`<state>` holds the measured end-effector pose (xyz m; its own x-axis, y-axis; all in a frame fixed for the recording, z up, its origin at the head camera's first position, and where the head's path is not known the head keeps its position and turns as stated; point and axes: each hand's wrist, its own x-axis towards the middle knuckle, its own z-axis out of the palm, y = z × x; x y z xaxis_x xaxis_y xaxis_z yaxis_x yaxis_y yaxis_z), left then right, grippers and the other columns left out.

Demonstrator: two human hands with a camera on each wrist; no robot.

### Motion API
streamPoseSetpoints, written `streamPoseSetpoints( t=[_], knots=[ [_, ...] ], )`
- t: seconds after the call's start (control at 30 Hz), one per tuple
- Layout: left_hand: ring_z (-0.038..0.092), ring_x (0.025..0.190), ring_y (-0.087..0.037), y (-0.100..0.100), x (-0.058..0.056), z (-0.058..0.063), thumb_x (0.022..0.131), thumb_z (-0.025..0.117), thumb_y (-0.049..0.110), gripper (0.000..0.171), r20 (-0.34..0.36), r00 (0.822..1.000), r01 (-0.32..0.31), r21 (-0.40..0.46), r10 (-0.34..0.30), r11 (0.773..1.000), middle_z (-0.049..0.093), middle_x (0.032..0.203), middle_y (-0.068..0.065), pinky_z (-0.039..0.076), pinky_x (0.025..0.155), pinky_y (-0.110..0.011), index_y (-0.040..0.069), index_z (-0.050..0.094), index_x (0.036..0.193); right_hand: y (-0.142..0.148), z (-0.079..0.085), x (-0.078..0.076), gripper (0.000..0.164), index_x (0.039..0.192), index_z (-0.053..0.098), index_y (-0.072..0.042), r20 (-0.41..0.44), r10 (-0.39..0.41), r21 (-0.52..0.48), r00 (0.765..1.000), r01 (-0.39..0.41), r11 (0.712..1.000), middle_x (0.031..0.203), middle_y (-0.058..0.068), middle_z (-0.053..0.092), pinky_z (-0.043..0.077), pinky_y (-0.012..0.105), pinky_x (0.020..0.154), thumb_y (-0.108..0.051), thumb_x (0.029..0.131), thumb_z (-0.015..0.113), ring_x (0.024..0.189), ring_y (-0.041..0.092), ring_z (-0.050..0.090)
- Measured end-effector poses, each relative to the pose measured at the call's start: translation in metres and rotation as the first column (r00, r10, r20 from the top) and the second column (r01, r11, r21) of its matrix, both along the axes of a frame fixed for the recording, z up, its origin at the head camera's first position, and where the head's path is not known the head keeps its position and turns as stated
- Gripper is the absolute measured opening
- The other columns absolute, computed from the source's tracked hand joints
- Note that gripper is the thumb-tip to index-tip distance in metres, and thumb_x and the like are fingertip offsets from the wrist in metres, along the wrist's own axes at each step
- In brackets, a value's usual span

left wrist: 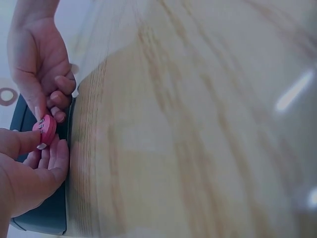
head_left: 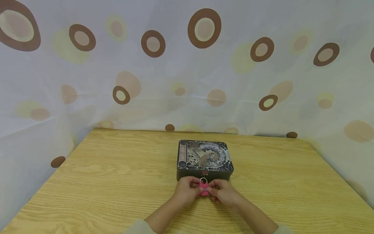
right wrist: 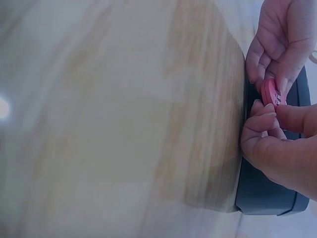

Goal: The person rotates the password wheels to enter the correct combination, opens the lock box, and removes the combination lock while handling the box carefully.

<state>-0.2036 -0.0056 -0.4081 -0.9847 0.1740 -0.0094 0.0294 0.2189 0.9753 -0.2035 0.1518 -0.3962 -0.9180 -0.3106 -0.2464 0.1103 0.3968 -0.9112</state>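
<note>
A pink combination padlock (head_left: 204, 189) with a metal shackle (head_left: 203, 179) is at the front clasp (head_left: 205, 173) of a dark tin box (head_left: 193, 173). My left hand (head_left: 186, 190) grips the padlock from the left, its thumb on the front face. From the other side, my right hand (head_left: 224, 193) pinches it, with the thumb at the number dials. In the left wrist view the padlock (left wrist: 47, 130) sits between both sets of fingertips. The right wrist view shows the dials on the padlock (right wrist: 271, 93) close to both thumbs. Fingers hide its sides.
The box has a decorated lid (head_left: 205, 156) with a figure and circular pattern, and the lid is down. It rests on a wood-grain table (head_left: 117, 182). Behind the table hangs a pale curtain (head_left: 175, 71) printed with brown and yellow circles.
</note>
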Motion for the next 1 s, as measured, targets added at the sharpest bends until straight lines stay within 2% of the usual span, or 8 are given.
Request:
streamPoseSetpoints(
  t=[0.37, 1.0],
  knots=[
    [0.053, 0.064, -0.011, 0.0010, 0.0017, -0.0001, 0.079, 0.061, -0.007, 0.018, -0.023, 1.000, -0.001, -0.011, 0.001, 1.000, 0.061, 0.076, -0.014, 0.052, 0.055, -0.024, -0.014, 0.060, 0.095, -0.0012, 0.0001, 0.0001, 0.014, 0.095, 0.051, 0.009, -0.013, -0.006, -0.005, 1.000, 0.006, 1.000, 0.067, 0.000, 0.045, 0.037, 0.020, 0.051, -0.003, 0.092, 0.049, 0.062, 0.012, 0.044],
    [0.051, 0.060, -0.009, 0.0013, 0.0042, 0.0040, 0.081, 0.057, -0.008, 0.015, -0.018, 1.000, 0.006, -0.003, -0.006, 1.000, 0.061, 0.071, -0.013, 0.052, 0.052, -0.023, -0.016, 0.059, 0.094, -0.0027, 0.0032, 0.0002, 0.012, 0.094, 0.051, 0.010, -0.019, -0.002, -0.004, 1.000, 0.002, 1.000, 0.068, 0.000, 0.046, 0.036, 0.019, 0.050, -0.001, 0.090, 0.049, 0.062, 0.011, 0.044]
  ],
)
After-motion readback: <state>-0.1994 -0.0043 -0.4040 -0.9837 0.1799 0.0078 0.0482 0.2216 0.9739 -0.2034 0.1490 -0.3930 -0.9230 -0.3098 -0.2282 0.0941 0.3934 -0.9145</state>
